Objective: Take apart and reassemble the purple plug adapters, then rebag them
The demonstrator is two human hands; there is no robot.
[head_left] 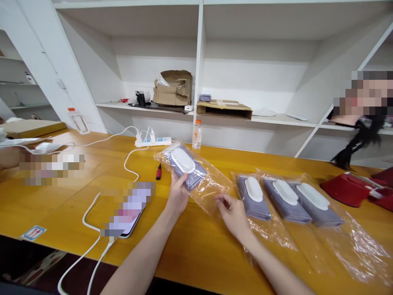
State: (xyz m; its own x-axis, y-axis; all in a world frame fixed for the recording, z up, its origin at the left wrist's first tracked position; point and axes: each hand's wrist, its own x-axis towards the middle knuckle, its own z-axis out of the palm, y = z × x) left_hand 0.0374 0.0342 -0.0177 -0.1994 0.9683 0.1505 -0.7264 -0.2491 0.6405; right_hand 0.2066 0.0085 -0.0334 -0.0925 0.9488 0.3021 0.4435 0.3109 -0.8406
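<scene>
My left hand (177, 193) grips a purple pack with a white lid (187, 166) inside a clear plastic bag, holding it tilted above the orange table (196, 254). My right hand (233, 214) pinches the loose open end of that same clear plastic bag (211, 189). Just right of my right hand, three more bagged purple packs lie in a row on the table: one (253, 196), a second (285, 198) and a third (317, 203).
A phone on a white cable (127, 213) lies to the left, with a power strip (152, 141), a small bottle (197, 134) and a red-handled tool (158, 171) behind. Red items (346, 189) and another person sit far right. Shelves hold cardboard boxes (173, 88).
</scene>
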